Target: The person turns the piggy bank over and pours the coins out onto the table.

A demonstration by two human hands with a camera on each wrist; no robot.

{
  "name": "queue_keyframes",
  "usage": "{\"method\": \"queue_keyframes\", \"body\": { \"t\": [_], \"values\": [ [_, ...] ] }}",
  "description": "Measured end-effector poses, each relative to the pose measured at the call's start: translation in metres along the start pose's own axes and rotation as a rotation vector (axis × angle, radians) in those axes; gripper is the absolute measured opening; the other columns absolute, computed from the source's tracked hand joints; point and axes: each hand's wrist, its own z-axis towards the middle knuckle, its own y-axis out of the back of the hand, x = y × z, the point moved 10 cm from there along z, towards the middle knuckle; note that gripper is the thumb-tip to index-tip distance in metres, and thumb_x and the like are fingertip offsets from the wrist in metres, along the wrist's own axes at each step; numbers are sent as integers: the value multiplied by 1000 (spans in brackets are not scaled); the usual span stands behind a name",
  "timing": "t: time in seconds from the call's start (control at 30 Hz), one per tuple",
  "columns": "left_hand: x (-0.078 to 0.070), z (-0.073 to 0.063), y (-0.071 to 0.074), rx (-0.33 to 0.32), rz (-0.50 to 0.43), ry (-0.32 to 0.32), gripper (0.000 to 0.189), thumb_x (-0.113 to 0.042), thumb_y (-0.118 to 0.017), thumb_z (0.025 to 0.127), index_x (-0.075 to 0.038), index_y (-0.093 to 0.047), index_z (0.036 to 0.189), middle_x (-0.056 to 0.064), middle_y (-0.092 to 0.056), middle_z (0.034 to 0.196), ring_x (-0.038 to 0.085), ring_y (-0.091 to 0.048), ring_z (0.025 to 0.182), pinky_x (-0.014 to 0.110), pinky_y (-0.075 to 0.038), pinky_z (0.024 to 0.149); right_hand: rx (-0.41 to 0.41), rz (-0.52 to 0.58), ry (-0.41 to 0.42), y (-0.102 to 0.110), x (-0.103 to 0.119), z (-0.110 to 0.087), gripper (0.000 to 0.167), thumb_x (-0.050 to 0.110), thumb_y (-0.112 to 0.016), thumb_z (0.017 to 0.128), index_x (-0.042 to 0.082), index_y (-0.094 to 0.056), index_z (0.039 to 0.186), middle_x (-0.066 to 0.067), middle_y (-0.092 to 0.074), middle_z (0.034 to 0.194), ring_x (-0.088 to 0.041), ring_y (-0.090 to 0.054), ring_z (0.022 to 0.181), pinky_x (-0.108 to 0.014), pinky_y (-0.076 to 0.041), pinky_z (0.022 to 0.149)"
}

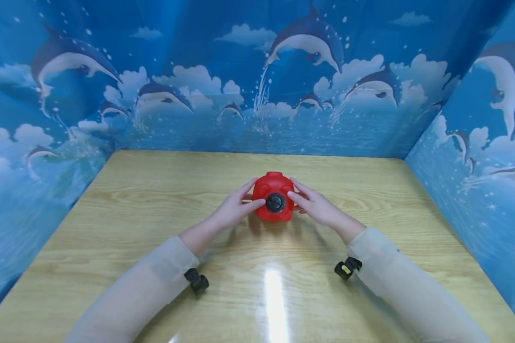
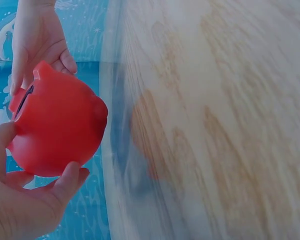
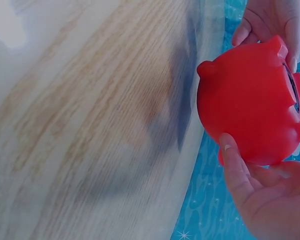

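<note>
A red piggy bank (image 1: pixel 272 183) is held between both hands over the middle of the table, its underside with a round black plug (image 1: pixel 275 203) turned toward the head camera. My left hand (image 1: pixel 233 207) grips its left side, thumb near the plug. On the opposite side my right hand (image 1: pixel 319 206) holds it the same way. The left wrist view shows the smooth round body of the piggy bank (image 2: pixel 60 125) between thumb and fingers. Seen from the right wrist, the piggy bank (image 3: pixel 250 100) appears apart from the tabletop, with stubby feet around the plug.
The light wood-grain table (image 1: pixel 163 190) bears shadows beneath the hands and a bright light reflection near its front. Blue curtains (image 1: pixel 223 124) printed with dolphins and clouds stand along the back and both sides. Small black devices (image 1: pixel 197 282) hang under each sleeve cuff.
</note>
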Motion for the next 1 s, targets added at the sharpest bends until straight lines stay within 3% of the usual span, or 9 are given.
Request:
{"method": "queue_keyframes", "body": {
  "t": [0.17,0.4,0.57,0.7,0.8,1.0],
  "values": [
    [1,1,-2,16,-15,-1,73,-37,-62,89,-28,-22,149,12,-48,131,28,-54,112,42,-49,87,2,14,-1,1,2,1,66,44,-41,98,15,-15,150,-22,-45,136,-28,-63,99,-43,-49,86],
    [-1,2,-2,10,-42,-5,74,-39,-63,88,-27,-22,149,10,-40,142,28,-40,127,43,-46,91,0,15,-18,1,2,1,66,45,-41,97,14,-16,150,-20,-46,136,-27,-63,98,-41,-50,85],
    [-1,3,-5,24,-95,-8,75,-37,-63,88,-25,-20,150,13,-43,140,28,-44,125,45,-43,95,3,19,-33,1,0,2,67,47,-41,97,15,-16,150,-20,-44,137,-29,-63,98,-43,-49,86],
    [3,3,-7,16,-140,48,73,-37,-62,89,-28,-22,149,13,-45,136,28,-49,118,45,-46,90,-3,-2,-35,3,-1,2,67,49,-40,96,14,-18,150,-20,-43,138,-29,-64,95,-41,-50,84],
    [5,4,-11,22,-219,86,69,-33,-63,89,-30,-25,147,13,-47,132,28,-53,113,44,-49,86,-1,-15,-31,3,-1,1,67,49,-40,97,13,-20,149,-21,-44,137,-31,-64,94,-41,-51,83],
    [6,6,-17,49,-343,94,66,-24,-63,90,-29,-26,144,14,-50,129,27,-57,109,42,-50,86,-18,-45,-15,5,1,0,65,48,-40,97,13,-22,149,-21,-47,134,-31,-64,92,-43,-51,83]
  ]
}}
